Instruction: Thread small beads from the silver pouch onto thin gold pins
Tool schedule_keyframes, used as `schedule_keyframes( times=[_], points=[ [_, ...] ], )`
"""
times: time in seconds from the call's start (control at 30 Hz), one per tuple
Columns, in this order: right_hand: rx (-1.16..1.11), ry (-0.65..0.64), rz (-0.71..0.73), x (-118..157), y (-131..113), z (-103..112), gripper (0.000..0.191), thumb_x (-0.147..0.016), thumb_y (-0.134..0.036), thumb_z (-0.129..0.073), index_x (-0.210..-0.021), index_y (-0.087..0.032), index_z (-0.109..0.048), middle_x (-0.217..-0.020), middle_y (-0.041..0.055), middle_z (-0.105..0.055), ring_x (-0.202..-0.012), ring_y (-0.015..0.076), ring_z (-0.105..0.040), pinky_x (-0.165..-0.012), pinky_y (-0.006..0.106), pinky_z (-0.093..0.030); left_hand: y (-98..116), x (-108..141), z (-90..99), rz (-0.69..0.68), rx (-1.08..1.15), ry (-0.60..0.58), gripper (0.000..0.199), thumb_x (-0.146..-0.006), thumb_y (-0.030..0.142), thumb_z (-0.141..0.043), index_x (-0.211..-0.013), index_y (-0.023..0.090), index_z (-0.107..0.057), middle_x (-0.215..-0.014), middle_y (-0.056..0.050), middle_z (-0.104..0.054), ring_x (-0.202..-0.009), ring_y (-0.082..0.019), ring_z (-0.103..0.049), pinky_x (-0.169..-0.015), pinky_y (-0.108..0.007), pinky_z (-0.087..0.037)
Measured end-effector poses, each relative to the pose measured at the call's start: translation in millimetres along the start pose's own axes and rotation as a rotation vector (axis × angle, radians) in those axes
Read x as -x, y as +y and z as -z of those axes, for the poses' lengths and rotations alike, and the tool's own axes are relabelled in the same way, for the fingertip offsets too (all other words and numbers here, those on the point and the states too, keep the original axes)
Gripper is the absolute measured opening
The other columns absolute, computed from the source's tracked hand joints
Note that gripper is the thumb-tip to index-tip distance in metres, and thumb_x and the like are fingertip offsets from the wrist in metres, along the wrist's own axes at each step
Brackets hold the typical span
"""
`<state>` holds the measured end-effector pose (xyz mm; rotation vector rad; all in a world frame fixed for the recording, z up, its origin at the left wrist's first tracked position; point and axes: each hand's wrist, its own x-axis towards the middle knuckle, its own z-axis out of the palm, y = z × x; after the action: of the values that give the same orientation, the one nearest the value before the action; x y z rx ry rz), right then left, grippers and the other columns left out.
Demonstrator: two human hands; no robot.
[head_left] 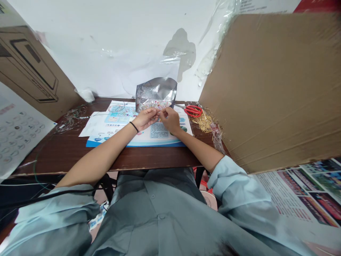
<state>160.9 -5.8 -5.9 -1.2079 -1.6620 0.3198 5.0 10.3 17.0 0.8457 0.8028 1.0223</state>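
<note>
My left hand (146,119), with a dark band at its wrist, is palm up with its fingers pinched together. Its fingertips meet those of my right hand (170,119), which is also pinched. Whatever sits between the fingertips is too small to make out. Just behind both hands stands a silvery bag (157,94) with small clear and red beads showing in its lower part. Beneath the hands lie printed sheets (119,140) with blue edges and text.
Red-handled scissors (193,111) lie right of the bag, beside a heap of thin golden sticks (204,122). Tangled clear thread (70,119) lies at the left of the brown table (149,158). Cardboard panels (277,81) rise at both sides, a white wall behind.
</note>
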Motion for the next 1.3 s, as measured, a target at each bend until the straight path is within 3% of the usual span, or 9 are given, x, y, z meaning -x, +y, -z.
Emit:
schedule_keyframes(
  times=[0.67, 1.3],
  points=[
    [-0.027, 0.017, 0.03, -0.8, 5.4, -3.0, 0.022, -0.093, -0.017, -0.061, -0.075, -0.024, -0.051, -0.076, -0.0028, -0.058, -0.073, 0.0149, -0.055, -0.077, 0.031, -0.045, -1.1, -4.1, 4.8, 0.01, 0.022, -0.025, 0.013, -0.097, 0.007, -0.07, -0.085, 0.012, -0.065, -0.075, -0.003, -0.072, -0.067, -0.008, -0.068, -0.069, -0.016, -0.055],
    [0.026, 0.023, -0.004, -1.9, 2.3, 1.1, 0.023, -0.094, -0.024, -0.065, -0.074, -0.023, -0.054, -0.076, -0.0019, -0.061, -0.073, 0.0149, -0.055, -0.075, 0.031, -0.045, 2.3, 5.1, -3.8, -0.012, -0.067, -0.029, 0.014, -0.098, 0.007, -0.067, -0.086, 0.012, -0.068, -0.074, -0.001, -0.071, -0.063, -0.005, -0.065, -0.068, -0.015, -0.056]
  ],
)
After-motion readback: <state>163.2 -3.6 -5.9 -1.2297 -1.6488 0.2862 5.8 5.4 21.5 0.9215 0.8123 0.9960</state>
